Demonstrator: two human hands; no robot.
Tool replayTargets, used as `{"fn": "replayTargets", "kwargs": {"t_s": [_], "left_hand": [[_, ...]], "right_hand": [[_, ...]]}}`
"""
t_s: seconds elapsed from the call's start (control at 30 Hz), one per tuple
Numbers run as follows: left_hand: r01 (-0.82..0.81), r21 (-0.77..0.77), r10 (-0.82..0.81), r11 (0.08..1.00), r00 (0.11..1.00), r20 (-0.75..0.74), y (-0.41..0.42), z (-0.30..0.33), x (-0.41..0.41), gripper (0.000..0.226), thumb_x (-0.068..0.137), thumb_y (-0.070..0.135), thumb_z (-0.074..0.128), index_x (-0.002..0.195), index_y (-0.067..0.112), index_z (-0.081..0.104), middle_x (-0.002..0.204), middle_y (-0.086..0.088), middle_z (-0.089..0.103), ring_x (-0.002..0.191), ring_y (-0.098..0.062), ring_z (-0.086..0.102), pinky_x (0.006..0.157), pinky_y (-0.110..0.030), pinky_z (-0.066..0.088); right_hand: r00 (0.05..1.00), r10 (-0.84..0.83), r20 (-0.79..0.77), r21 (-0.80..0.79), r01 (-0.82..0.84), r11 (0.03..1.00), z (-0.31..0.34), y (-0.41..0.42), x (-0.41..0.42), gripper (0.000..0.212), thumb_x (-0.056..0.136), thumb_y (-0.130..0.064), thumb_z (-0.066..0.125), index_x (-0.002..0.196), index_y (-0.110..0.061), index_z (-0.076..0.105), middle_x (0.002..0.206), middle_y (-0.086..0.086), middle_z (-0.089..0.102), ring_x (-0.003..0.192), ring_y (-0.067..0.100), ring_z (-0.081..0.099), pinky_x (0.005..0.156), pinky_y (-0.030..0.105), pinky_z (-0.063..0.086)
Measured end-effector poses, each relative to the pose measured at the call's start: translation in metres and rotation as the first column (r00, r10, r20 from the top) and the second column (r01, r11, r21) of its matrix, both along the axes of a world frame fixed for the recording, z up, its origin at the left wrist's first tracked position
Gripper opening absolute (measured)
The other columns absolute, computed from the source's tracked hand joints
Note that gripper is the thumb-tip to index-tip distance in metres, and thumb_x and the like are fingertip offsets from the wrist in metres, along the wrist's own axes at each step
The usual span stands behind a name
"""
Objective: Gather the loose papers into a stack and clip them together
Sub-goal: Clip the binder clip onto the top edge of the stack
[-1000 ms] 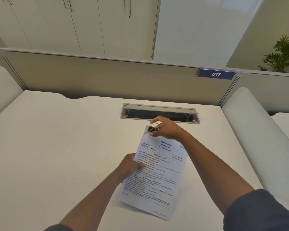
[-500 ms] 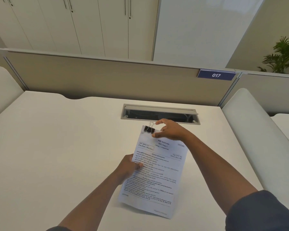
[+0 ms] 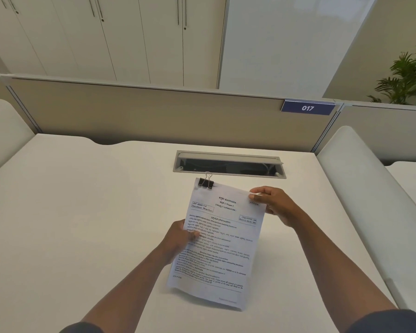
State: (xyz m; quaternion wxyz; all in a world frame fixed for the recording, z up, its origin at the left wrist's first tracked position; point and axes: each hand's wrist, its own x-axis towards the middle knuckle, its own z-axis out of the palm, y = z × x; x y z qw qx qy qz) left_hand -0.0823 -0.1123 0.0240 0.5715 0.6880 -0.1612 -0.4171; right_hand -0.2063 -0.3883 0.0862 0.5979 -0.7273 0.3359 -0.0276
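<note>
Both hands holding paper stack (image 3: pixel 222 239) above tabletop (image 3: pixel 82 212): left hand (image 3: pixel 179 239) gripping left edge, right hand (image 3: pixel 273 204) pinching top-right corner. Binder clip (image 3: pixel 205 181) sitting on top-left corner.

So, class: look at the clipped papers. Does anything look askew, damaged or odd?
Nothing is damaged. The binder clip grips the top left corner of the papers, which sit slightly turned on the desk. The cable tray lid stands open behind.
</note>
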Motion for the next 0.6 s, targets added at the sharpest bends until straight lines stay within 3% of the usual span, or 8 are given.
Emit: {"fn": "replayTargets", "kwargs": {"t_s": [0.13,0.23,0.33,0.4,0.5,0.6], "left_hand": [[-0.014,-0.011,0.014,1.0,1.0,-0.009,-0.001,0.004,-0.006,0.018,0.089,0.006,0.066,0.105,0.015,0.07,0.1,-0.006,0.077,0.094,-0.028,0.074,0.084,-0.045,0.058],[-0.035,-0.02,0.035,0.999,0.999,-0.005,-0.002,0.008,-0.01,0.018,0.09,0.004,0.065,0.104,0.013,0.07,0.1,-0.006,0.077,0.094,-0.028,0.073,0.083,-0.045,0.058],[-0.112,-0.052,0.112,0.992,0.994,-0.003,-0.005,0.016,-0.014,0.019,0.091,0.001,0.061,0.101,0.015,0.069,0.098,-0.005,0.077,0.094,-0.028,0.073,0.077,-0.039,0.059],[-0.165,-0.06,0.167,0.985,0.985,0.041,-0.008,0.021,-0.016,0.02,0.092,0.001,0.059,0.097,0.017,0.068,0.096,-0.003,0.076,0.092,-0.028,0.073,0.073,-0.037,0.059],[-0.215,-0.07,0.225,0.974,0.954,0.2,-0.011,0.027,-0.02,0.019,0.094,0.007,0.061,0.092,0.025,0.067,0.094,0.002,0.074,0.089,-0.021,0.072,0.076,-0.035,0.059],[-0.251,-0.06,0.252,0.966,0.864,0.436,-0.012,0.03,-0.026,0.013,0.094,0.013,0.062,0.09,0.026,0.065,0.085,0.018,0.067,0.081,-0.003,0.064,0.069,-0.022,0.052]], "right_hand": [[0.962,-0.211,0.172,0.401,0.128,0.907,-0.014,0.012,-0.016,0.057,0.08,-0.02,0.078,0.131,-0.009,0.055,0.124,0.018,0.065,0.111,0.039,0.061,0.092,0.051,0.051],[0.966,-0.145,0.213,0.489,0.023,0.872,-0.023,0.029,-0.025,0.058,0.082,-0.021,0.072,0.134,-0.003,0.054,0.129,0.022,0.063,0.121,0.044,0.057,0.098,0.058,0.049],[0.976,-0.037,0.216,0.436,-0.063,0.898,-0.028,0.048,-0.032,0.053,0.084,-0.017,0.07,0.133,-0.004,0.055,0.128,0.02,0.064,0.118,0.044,0.059,0.096,0.059,0.05],[0.968,-0.061,0.245,0.392,-0.041,0.919,-0.029,0.055,-0.036,0.047,0.086,-0.013,0.071,0.131,-0.003,0.056,0.125,0.018,0.066,0.116,0.042,0.062,0.095,0.057,0.051],[0.946,-0.096,0.311,0.231,0.023,0.973,-0.019,0.068,-0.037,0.034,0.091,-0.013,0.065,0.124,-0.005,0.06,0.116,0.013,0.071,0.105,0.033,0.069,0.085,0.046,0.058],[0.937,-0.1,0.334,0.058,0.086,0.995,-0.011,0.081,-0.039,0.02,0.095,-0.016,0.062,0.115,-0.015,0.066,0.106,0.003,0.075,0.092,0.02,0.073,0.074,0.035,0.061]]}}
